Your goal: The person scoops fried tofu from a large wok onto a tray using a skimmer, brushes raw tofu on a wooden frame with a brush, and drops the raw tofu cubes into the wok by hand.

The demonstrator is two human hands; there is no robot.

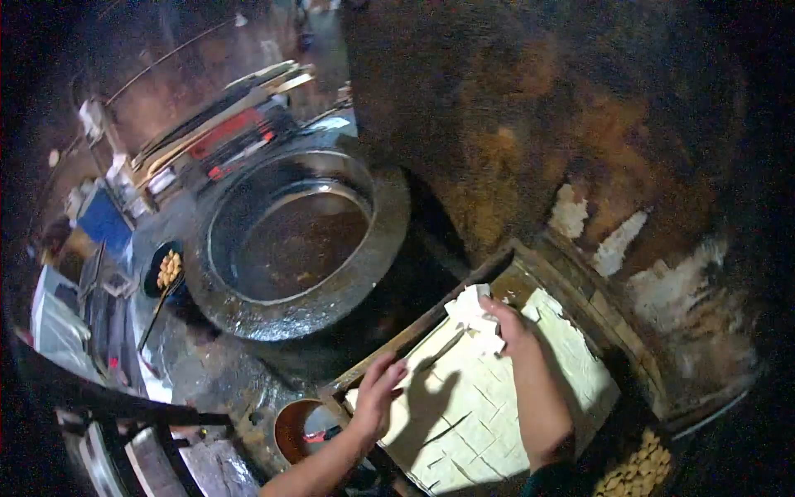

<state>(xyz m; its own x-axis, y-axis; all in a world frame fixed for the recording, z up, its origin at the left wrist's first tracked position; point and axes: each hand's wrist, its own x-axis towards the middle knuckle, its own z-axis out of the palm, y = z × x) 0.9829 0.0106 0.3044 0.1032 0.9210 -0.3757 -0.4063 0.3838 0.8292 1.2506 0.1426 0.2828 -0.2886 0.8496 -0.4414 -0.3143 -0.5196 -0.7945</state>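
A pale, flat sheet of what looks like dough [464, 427], scored into diamond shapes, lies in a wooden tray [580, 302]. My right hand [509, 327] is closed on several white dough pieces [474, 313] above the tray's far part. Some of the tray's bottom shows bare beside that hand, and the sheet has a ragged far edge. My left hand [381, 398] hovers by the tray's left side with its fingers stretched out and nothing in them. It casts a shadow across the sheet.
A wide round pot [310, 240] of dark liquid is set in a thick rim left of the tray. A ladle [161, 286] holds small golden pieces. More golden pieces [638, 472] lie at the bottom right. A reddish-brown container [290, 431] stands near my left arm.
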